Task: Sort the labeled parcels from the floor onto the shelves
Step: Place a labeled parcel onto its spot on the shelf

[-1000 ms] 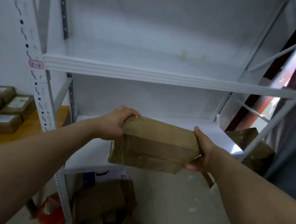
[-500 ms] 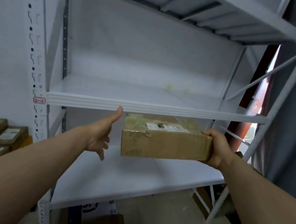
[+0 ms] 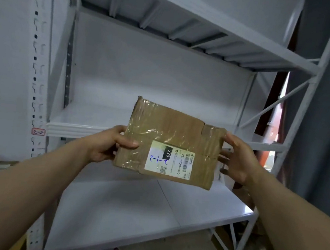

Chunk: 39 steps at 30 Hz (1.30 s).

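1. The parcel (image 3: 170, 143) had tipped up since half a second before, showing its label (image 3: 168, 159) (handwritten "2-1-2"), midair before the shelf (image 3: 82, 128).
2. The left hand (image 3: 105, 145), earlier off it, held its left edge in a pinching grip; the right hand (image 3: 239, 161) propped the other edge with straight fingers.
3. Likely label-checking; placement was pending.

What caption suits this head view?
Left hand grips and right hand steadies a labeled cardboard parcel before white shelves.

Parcel label (image 3: 169, 159) "220-220-C40", "2-1-2"; shelf tag (image 3: 38, 132) "2-2".
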Tool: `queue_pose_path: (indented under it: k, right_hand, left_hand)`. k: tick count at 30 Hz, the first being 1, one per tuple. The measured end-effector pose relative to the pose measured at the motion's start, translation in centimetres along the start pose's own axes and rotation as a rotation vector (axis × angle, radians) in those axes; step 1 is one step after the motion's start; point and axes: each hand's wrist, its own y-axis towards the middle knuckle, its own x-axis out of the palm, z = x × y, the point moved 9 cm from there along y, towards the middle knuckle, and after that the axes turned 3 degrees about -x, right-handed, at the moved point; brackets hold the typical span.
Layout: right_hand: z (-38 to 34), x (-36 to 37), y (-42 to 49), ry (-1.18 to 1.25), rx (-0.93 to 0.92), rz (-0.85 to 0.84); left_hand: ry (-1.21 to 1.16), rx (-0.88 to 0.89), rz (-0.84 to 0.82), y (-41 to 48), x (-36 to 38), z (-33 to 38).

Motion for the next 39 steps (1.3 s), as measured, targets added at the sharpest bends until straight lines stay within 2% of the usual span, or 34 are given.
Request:
queue_pose_path:
  k: [3, 5, 7, 11, 15, 18, 20, 22, 23, 24, 26, 31, 34, 37, 39]
  right_hand:
    - [-2.8, 0.9, 0.4, -0.101, -0.109, 0.076]
    - [-5.2, 1.4, 0.5, -0.252, -0.217, 0.178]
    - [-7.3, 2.7, 0.2, -0.388, -0.304, 0.188]
    - [-9.8, 8.5, -0.8, -0.645, -0.397, -0.118]
    - [-11.2, 14.9, -2.0, -0.633, -0.453, -0.423]
    - [-12.4, 17.3, -2.3, -0.583, -0.500, -0.468]
    - [-13.4, 17.4, -2.0, -0.558, -0.530, -0.394]
    - [-14.5, 16.3, -1.6, -0.494, -0.554, -0.245]
    - [-15.0, 15.4, -1.3, -0.422, -0.541, -0.163]
    - [-15.3, 14.5, -1.0, -0.331, -0.512, -0.087]
    - [-15.2, 12.8, -0.4, -0.159, -0.432, 0.039]
    - [-13.6, 11.4, 1.2, 0.317, -0.288, 0.132]
    - [-13.5, 12.1, 1.8, 0.472, -0.291, 0.128]
    - [-14.2, 13.5, 2.0, 0.590, -0.328, 0.073]
    - [-14.9, 14.1, 2.0, 0.620, -0.362, 0.062]
  left_hand:
    - [0.001, 0.053, 0.022, 0.0, -1.1, 2.9]
    - [0.013, 0.096, 0.030, -0.6, -1.2, 5.3]
    - [0.043, 0.106, 0.059, -1.2, -1.6, 7.4]
    - [0.307, 0.099, 0.029, -2.3, -1.4, 11.2]
    - [0.679, 0.061, -0.030, -2.9, 0.8, 14.8]
    - [0.898, 0.075, -0.042, -3.2, 1.9, 17.2]
    - [0.995, 0.150, 0.047, -3.0, 1.7, 19.0]
    - [1.145, 0.320, 0.324, -2.8, 0.2, 21.4]
    - [1.139, 0.401, 0.475, -3.0, -0.8, 22.3]
    - [1.018, 0.433, 0.562, -3.1, -2.1, 22.3]
    - [0.708, 0.408, 0.583, -2.6, -4.8, 20.6]
    - [0.272, 0.205, 0.425, -1.8, -6.7, 13.4]
    - [0.085, 0.078, 0.252, -2.0, -5.4, 10.8]
    - [-0.040, 0.130, 0.064, -2.3, -3.2, 11.3]
    - [-0.126, 0.193, 0.037, -2.4, -3.0, 12.6]
